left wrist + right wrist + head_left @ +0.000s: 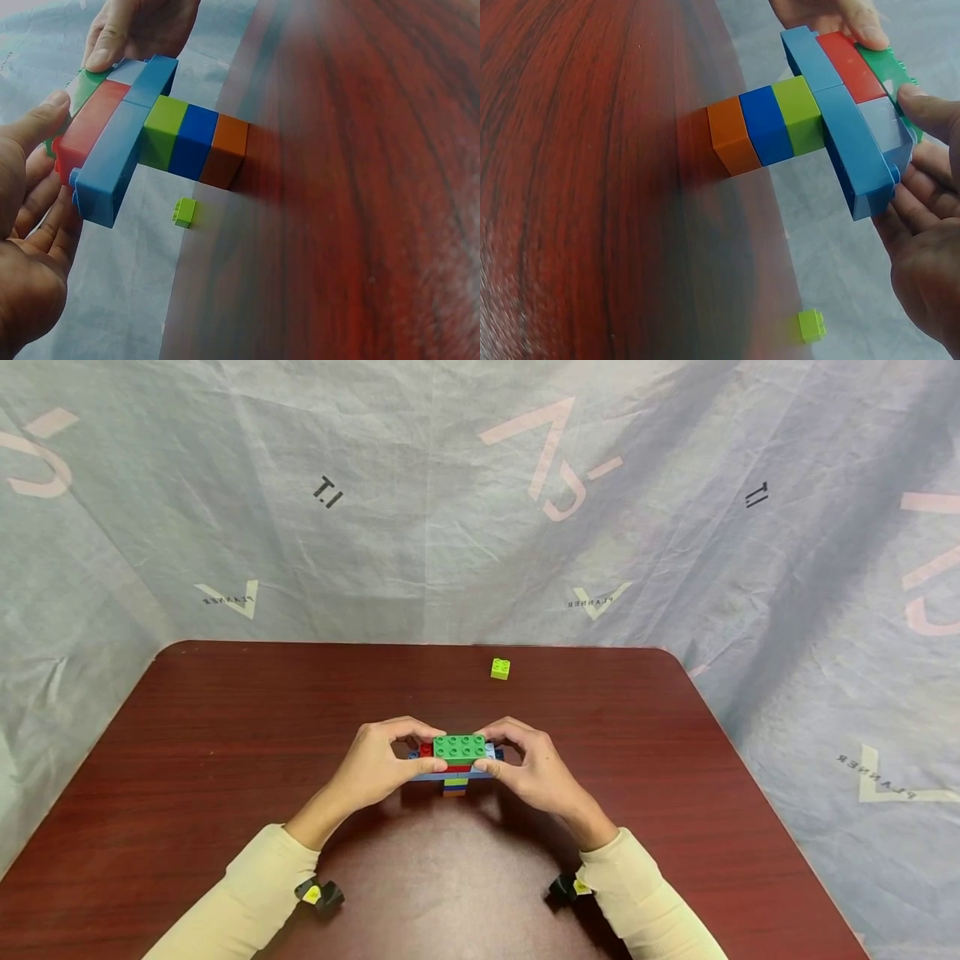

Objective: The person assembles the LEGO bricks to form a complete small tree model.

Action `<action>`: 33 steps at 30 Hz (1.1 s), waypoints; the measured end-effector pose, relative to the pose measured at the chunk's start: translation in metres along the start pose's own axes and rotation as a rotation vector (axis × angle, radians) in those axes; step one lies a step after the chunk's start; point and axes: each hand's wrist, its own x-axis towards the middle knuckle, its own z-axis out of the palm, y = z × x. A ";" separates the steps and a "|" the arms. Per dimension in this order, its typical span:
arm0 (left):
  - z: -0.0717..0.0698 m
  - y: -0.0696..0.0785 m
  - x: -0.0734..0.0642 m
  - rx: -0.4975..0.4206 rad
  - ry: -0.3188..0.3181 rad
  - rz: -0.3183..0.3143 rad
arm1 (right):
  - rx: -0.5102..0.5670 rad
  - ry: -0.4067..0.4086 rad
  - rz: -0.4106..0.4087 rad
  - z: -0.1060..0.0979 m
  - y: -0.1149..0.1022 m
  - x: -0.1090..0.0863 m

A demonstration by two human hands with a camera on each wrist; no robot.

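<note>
A green eight-stud brick (459, 747) tops a stack of toy building bricks. My left hand (375, 762) grips its left end between thumb and fingers, and my right hand (538, 768) grips the right end the same way. Beneath it, in the left wrist view, lie a red brick (96, 120) and a pale blue-grey brick. Under those, two blue bricks (855, 142) meet end to end as a wide crosspiece. A narrow column of lime (799, 112), dark blue (766, 126) and orange (729, 136) bricks stands below, the orange one lowest on the table.
One loose lime four-stud brick (500, 669) sits near the far edge of the dark red wooden table (225, 710). A grey printed cloth (420, 527) hangs behind and beside the table. Dark wrist devices (320, 893) are on both sleeves.
</note>
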 end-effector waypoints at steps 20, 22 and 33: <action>0.000 -0.003 -0.001 0.012 0.011 -0.010 | -0.014 -0.003 -0.010 0.001 0.000 0.000; 0.001 -0.004 -0.002 0.008 0.004 -0.023 | -0.002 -0.018 0.007 0.000 0.001 -0.001; 0.003 -0.002 -0.001 0.026 -0.020 -0.031 | 0.022 -0.058 0.034 -0.005 0.001 -0.002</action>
